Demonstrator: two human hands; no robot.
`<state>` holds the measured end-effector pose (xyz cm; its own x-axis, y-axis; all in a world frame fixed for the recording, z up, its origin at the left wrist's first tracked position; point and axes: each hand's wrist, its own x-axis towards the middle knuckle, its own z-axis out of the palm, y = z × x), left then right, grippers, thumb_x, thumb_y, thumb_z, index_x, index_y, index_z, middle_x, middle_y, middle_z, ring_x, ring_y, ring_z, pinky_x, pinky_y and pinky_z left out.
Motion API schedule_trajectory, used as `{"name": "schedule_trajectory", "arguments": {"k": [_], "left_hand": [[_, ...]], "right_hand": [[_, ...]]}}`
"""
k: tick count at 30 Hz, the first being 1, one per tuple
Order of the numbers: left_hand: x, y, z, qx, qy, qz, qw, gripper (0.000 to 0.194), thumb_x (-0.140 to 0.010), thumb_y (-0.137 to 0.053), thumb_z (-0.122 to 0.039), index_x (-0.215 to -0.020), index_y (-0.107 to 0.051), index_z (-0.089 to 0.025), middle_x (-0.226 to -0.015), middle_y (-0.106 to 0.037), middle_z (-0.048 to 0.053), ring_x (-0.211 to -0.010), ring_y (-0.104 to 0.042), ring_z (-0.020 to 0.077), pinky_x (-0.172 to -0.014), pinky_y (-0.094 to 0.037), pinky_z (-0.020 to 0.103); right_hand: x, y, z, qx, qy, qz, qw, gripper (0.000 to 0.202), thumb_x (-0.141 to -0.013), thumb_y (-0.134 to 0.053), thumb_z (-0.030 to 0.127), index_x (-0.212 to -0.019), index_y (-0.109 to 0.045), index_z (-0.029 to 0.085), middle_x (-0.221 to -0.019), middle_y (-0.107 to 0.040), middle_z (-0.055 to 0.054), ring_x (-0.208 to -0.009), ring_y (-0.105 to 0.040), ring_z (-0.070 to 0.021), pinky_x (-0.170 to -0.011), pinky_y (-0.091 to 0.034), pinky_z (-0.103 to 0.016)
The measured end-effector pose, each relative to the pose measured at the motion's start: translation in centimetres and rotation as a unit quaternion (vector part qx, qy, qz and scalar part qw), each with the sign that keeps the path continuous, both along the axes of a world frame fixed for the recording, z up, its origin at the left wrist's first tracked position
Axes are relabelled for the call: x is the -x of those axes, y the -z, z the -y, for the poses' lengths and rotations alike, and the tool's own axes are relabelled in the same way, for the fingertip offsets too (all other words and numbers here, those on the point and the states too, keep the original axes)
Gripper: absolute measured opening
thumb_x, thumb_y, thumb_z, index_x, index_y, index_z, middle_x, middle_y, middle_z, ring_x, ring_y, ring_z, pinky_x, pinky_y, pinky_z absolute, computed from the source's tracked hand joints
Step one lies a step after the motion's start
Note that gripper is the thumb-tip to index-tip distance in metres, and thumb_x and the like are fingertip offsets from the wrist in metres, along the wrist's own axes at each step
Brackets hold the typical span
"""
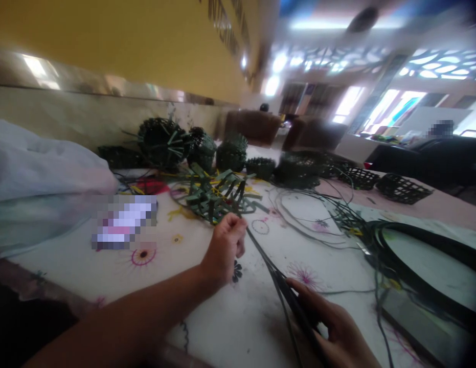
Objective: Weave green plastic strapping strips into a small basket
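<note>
A thin dark green strip (259, 249) runs between my two hands over the patterned white tablecloth (207, 327). My left hand (227, 245) is closed, pinching the strip's far end between thumb and fingers. Nearer the lower right, my right hand (333, 327) grips the dark handles of scissors (295, 301), whose blades meet the strip. Below the blades the strip looks split into two lengths. Just beyond my left hand lies a loose pile of woven green strips (218, 194).
Several dark woven baskets (232, 152) line the back. A coil of dark strips (410, 255) lies right, near loose thin strips. At left are a blurred phone (126, 220) and a white plastic bag (42, 168). A person (433, 135) sits far back right.
</note>
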<state>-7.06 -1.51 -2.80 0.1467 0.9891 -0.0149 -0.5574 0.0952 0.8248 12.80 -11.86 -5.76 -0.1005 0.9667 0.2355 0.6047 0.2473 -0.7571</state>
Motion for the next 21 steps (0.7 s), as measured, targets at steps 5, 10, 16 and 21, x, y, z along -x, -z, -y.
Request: {"name": "schedule_trajectory", "arguments": {"k": [5,10,16,21], "left_hand": [[-0.2,0.1,0.2,-0.005,-0.008,-0.005,1.0,0.035,-0.076,-0.067,-0.032,-0.068,-0.035,-0.02,-0.049,-0.032,-0.01,-0.037,-0.023,0.0021,-0.037,-0.016,0.017],[0.3,0.1,-0.8,0.019,-0.007,0.008,1.0,0.035,-0.074,-0.068,-0.03,-0.068,-0.035,-0.019,-0.051,-0.034,-0.01,-0.036,-0.025,0.0014,-0.037,-0.017,0.017],[0.7,-0.3,-1.5,0.015,-0.006,0.018,1.0,0.043,-0.071,-0.072,-0.033,-0.067,-0.032,-0.02,-0.047,-0.031,-0.012,-0.034,-0.023,0.0012,-0.036,-0.013,0.017],[0.2,-0.2,-0.6,0.018,0.022,0.001,1.0,0.041,-0.071,-0.071,-0.034,-0.068,-0.033,-0.02,-0.047,-0.032,-0.012,-0.034,-0.022,0.0014,-0.035,-0.013,0.016]], "right_hand": [[-0.3,-0.3,0.2,0.014,-0.032,-0.012,0.999,0.05,-0.08,-0.061,0.048,-0.119,-0.069,0.02,-0.093,-0.075,-0.01,-0.077,-0.072,-0.0268,-0.066,-0.06,-0.031],[-0.1,-0.8,0.2,0.022,-0.052,-0.003,0.998,0.048,-0.081,-0.059,0.048,-0.117,-0.07,0.019,-0.079,-0.075,-0.007,-0.062,-0.069,-0.0225,-0.058,-0.058,-0.029],[-0.7,0.4,0.2,0.038,-0.01,0.037,0.999,0.053,-0.079,-0.063,0.051,-0.122,-0.068,0.02,-0.094,-0.075,-0.012,-0.079,-0.071,-0.0269,-0.07,-0.059,-0.034],[-1.7,1.2,0.4,0.035,-0.005,0.064,0.997,0.056,-0.08,-0.062,0.053,-0.127,-0.063,0.024,-0.114,-0.07,-0.012,-0.096,-0.068,-0.0303,-0.08,-0.058,-0.039]]}}
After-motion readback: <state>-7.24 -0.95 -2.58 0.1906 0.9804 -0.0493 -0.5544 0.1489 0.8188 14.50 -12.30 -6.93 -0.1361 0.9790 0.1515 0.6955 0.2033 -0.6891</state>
